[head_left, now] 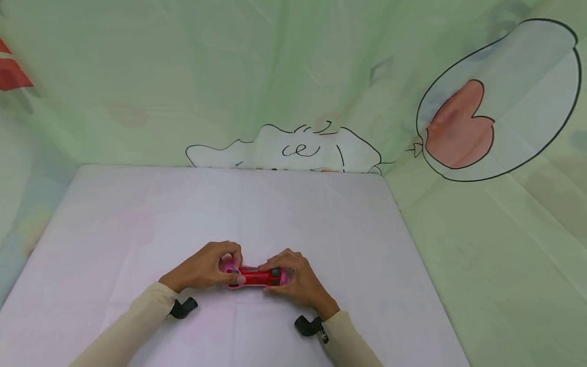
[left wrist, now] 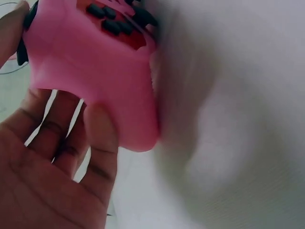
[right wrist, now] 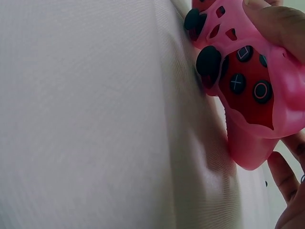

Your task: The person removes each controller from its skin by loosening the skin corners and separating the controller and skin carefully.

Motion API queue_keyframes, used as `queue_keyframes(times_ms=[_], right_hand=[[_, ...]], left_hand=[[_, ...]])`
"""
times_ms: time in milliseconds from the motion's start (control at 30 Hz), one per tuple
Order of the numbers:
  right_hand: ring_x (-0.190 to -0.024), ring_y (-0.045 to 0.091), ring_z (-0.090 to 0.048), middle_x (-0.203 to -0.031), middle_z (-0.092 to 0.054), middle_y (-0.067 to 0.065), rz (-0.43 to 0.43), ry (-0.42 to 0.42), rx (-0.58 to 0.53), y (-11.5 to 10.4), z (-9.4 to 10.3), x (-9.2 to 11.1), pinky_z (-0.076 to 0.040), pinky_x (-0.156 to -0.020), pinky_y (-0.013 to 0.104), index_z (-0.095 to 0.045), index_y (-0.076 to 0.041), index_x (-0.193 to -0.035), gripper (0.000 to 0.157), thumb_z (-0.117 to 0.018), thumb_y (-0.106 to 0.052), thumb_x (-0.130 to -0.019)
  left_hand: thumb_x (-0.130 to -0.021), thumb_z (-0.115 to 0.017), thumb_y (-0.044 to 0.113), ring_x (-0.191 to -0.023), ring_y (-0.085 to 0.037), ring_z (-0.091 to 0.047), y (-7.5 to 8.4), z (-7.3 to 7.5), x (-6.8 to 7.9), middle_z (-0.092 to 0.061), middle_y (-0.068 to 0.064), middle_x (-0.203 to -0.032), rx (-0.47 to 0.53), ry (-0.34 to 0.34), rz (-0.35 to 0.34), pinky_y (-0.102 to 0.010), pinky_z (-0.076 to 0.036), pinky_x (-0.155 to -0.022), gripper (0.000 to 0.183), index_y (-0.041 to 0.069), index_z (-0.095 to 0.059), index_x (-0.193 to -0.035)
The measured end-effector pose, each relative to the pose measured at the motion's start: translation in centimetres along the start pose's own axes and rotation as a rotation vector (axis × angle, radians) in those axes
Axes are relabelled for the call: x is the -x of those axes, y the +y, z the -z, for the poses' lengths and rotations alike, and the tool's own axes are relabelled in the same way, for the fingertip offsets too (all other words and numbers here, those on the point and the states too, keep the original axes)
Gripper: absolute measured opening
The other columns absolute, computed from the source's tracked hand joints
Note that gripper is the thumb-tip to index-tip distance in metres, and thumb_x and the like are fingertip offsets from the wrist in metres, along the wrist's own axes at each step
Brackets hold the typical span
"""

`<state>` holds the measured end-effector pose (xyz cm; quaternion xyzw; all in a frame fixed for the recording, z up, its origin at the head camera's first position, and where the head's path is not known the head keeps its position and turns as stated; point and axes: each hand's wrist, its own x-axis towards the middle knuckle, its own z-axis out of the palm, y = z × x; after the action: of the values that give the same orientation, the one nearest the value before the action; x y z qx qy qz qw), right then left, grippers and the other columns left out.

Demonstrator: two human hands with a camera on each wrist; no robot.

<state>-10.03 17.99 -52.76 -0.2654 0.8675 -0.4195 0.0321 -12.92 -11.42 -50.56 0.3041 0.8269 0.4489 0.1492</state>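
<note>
A red game controller [head_left: 260, 277] with a pink rubbery cover [left wrist: 90, 62] is held between both hands, close over the white table. My left hand [head_left: 208, 266] grips its left end, fingers curled around the pink handle. In the left wrist view, a fingertip [left wrist: 99, 121] presses the cover. My right hand [head_left: 295, 276] holds the other end, with fingers along its far side and the thumb on the near side. Black thumbsticks [right wrist: 208, 60] and face buttons [right wrist: 237, 83] show through openings in the cover, facing the table in the right wrist view.
The white tabletop [head_left: 257, 214] stretches around the hands to its back edge. Pale green fabric with a line drawing and a heart balloon [head_left: 460, 132] hangs behind and to the right. Small black wrist cameras [head_left: 183, 308] sit at both cuffs.
</note>
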Motion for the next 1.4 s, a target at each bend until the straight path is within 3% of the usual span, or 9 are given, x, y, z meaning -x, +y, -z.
queue_keyframes(times_ms=[233, 367, 467, 667, 767, 933, 1200, 1400], right_hand=[[-0.115, 0.006, -0.063, -0.120, -0.074, -0.012, 0.014, -0.004, -0.011, 0.1, -0.2, -0.1, -0.043, -0.102, 0.045, -0.081, -0.035, -0.117, 0.048, -0.100, -0.029, -0.073], [-0.115, 0.006, -0.062, -0.120, -0.074, -0.013, 0.016, -0.010, -0.015, 0.2, -0.3, -0.1, -0.042, -0.102, 0.044, -0.081, -0.035, -0.117, 0.047, -0.099, -0.030, -0.074], [-0.114, 0.005, -0.062, -0.119, -0.074, -0.013, 0.015, 0.000, -0.012, 0.2, -0.3, -0.1, -0.042, -0.101, 0.044, -0.081, -0.036, -0.117, 0.047, -0.100, -0.030, -0.073], [-0.114, 0.004, -0.061, -0.119, -0.074, -0.015, -0.014, 0.001, -0.018, 0.4, -0.2, 0.0, -0.042, -0.102, 0.046, -0.081, -0.038, -0.115, 0.048, -0.100, -0.030, -0.072], [-0.116, 0.004, -0.061, -0.119, -0.074, -0.015, -0.027, -0.011, -0.035, 0.3, -0.2, 0.0, -0.041, -0.104, 0.046, -0.082, -0.036, -0.115, 0.047, -0.100, -0.030, -0.073], [-0.118, 0.005, -0.062, -0.120, -0.073, -0.015, -0.001, -0.011, -0.025, 0.5, -0.3, -0.1, -0.042, -0.102, 0.043, -0.082, -0.035, -0.116, 0.047, -0.100, -0.030, -0.073], [-0.118, 0.004, -0.061, -0.120, -0.072, -0.016, -0.005, -0.021, -0.028, 0.3, -0.2, -0.1, -0.041, -0.099, 0.040, -0.082, -0.036, -0.117, 0.047, -0.100, -0.031, -0.073], [-0.116, 0.007, -0.062, -0.119, -0.074, -0.011, 0.036, -0.009, -0.030, 0.3, -0.3, -0.1, -0.040, -0.097, 0.040, -0.082, -0.031, -0.117, 0.047, -0.099, -0.028, -0.074]], left_hand=[[-0.092, -0.081, 0.042, -0.094, -0.016, -0.049, 0.4, 1.0, -0.7, -0.053, 0.001, -0.094, 0.009, -0.196, 0.018, -0.026, -0.042, -0.074, 0.035, 0.019, -0.055, -0.095], [-0.093, -0.081, 0.037, -0.093, -0.017, -0.048, 0.8, 1.2, -0.9, -0.052, -0.001, -0.095, 0.049, -0.246, 0.044, -0.026, -0.041, -0.073, 0.033, 0.018, -0.055, -0.094], [-0.093, -0.081, 0.036, -0.091, -0.016, -0.049, 1.0, 1.1, -0.9, -0.052, 0.001, -0.092, 0.024, -0.218, 0.006, -0.026, -0.041, -0.073, 0.031, 0.018, -0.055, -0.091], [-0.088, -0.087, 0.034, -0.082, -0.015, -0.051, 0.8, 0.4, -0.3, -0.054, 0.001, -0.081, 0.000, -0.055, -0.130, -0.025, -0.040, -0.071, 0.037, 0.018, -0.054, -0.082], [-0.086, -0.089, 0.032, -0.077, -0.013, -0.051, 0.4, 0.0, 0.1, -0.052, 0.002, -0.077, 0.050, -0.014, -0.132, -0.024, -0.039, -0.069, 0.038, 0.019, -0.054, -0.081], [-0.087, -0.089, 0.030, -0.072, -0.007, -0.050, 0.5, -0.2, 0.7, -0.052, 0.011, -0.077, 0.056, -0.006, -0.079, -0.022, -0.041, -0.064, 0.034, 0.024, -0.055, -0.083], [-0.087, -0.086, 0.025, -0.081, -0.007, -0.055, 2.0, -0.1, 0.7, -0.056, 0.015, -0.086, -0.079, -0.035, -0.126, -0.028, -0.049, -0.074, 0.016, 0.030, -0.070, -0.087], [-0.085, -0.089, 0.025, -0.079, -0.006, -0.056, 2.9, 0.0, 0.9, -0.056, 0.019, -0.086, -0.220, -0.023, -0.101, -0.025, -0.047, -0.075, 0.022, 0.033, -0.068, -0.084]])
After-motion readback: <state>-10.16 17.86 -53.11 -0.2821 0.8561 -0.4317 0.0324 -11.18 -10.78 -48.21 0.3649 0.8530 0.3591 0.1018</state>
